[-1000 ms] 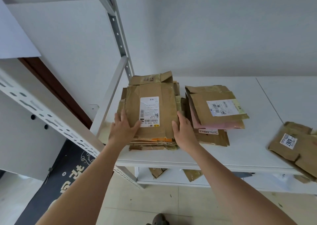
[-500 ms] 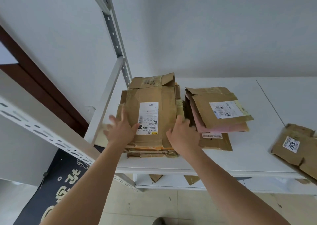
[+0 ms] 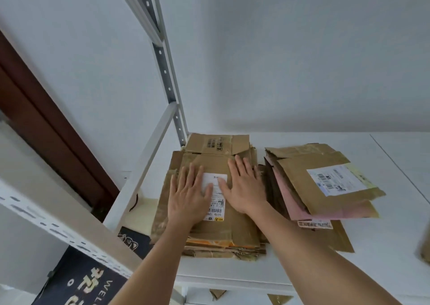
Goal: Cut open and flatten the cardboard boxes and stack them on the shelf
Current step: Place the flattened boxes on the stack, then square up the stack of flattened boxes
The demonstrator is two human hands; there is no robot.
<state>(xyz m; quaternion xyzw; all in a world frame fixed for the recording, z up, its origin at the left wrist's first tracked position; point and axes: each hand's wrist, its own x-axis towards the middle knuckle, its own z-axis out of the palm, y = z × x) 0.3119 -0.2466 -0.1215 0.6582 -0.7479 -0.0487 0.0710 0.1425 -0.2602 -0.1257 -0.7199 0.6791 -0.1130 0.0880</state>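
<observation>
While flat hands (left (image 3: 189,196), right (image 3: 244,188)) press cardboard stack (image 3: 209,235), label (image 3: 215,196) half-hidden.

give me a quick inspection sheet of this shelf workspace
surface: white shelf, boards bare between the piles
job's things: left stack of flattened boxes by the corner post; its top box carries a white label; right stack beside it, brown with a pink sheet showing, labelled on top
clutter: another cardboard piece cut off at the right edge; cardboard scraps on the lower level
grippers: left hand and right hand lie flat, fingers straight, on top of the left stack
cables: nothing seen
surroundings: white wall, grey slotted upright, brown door frame, dark mat on the floor
</observation>
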